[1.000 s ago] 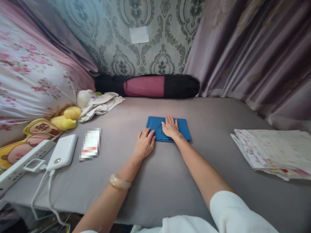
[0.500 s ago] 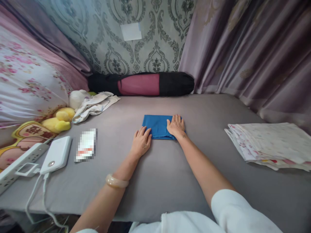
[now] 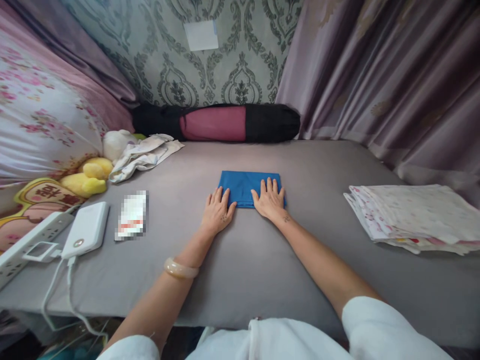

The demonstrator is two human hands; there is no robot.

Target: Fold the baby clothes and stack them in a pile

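Observation:
A blue folded cloth (image 3: 247, 182) lies flat in the middle of the grey bed sheet (image 3: 240, 260). My left hand (image 3: 218, 210) rests at its near left corner, fingers spread and fingertips on the cloth's edge. Across the near right part of the cloth lies my right hand (image 3: 270, 199), palm down with the fingers apart. Neither hand grips anything. The right hand hides the cloth's near right corner. A pale bangle (image 3: 181, 269) circles my left wrist.
On the right is a stack of folded patterned cloths (image 3: 416, 212). To the left lie a white power bank (image 3: 86, 227) with cables, a power strip (image 3: 32, 245), a blurred-out packet (image 3: 131, 216), a crumpled cloth (image 3: 144, 157) and plush toys (image 3: 88, 177). A black-and-pink long bag (image 3: 213, 123) lies along the wall.
My right hand has slid slightly left and nearer on the cloth. The cloth's near edge looks straighter. My left hand stays at its corner, and the view has tilted slightly down.

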